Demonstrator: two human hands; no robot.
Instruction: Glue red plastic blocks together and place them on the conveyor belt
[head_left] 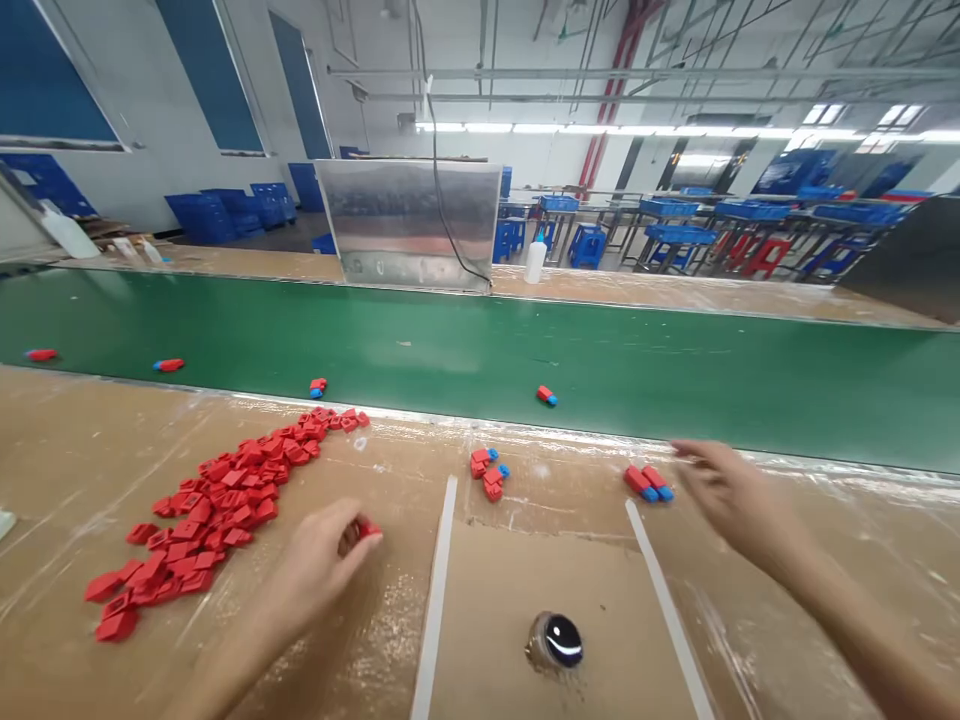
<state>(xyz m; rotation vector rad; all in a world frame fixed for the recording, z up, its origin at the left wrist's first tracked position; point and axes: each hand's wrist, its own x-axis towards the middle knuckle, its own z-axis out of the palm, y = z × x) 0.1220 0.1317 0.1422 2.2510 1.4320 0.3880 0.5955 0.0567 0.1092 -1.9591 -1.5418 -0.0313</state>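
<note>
Between the curled fingers of my left hand (326,550) is a small red plastic piece (366,530), mostly hidden by the fingers. A long pile of similar red pieces (217,500) lies to the left of that hand. My right hand (720,485) hovers with fingers apart, just right of a pair of red-and-blue parts (646,482) on the table; nothing shows in its grasp. More red-and-blue parts (489,474) sit in a small cluster between the hands. A small round jar of dark liquid (559,641) stands on the cardboard at the front.
Beyond the brown table runs a green conveyor belt (420,340), with several red-and-blue pieces (547,395) spaced along it. White tape strips (439,600) border the cardboard. Across the belt stand a metal panel (412,220) and a white squeeze bottle (535,258).
</note>
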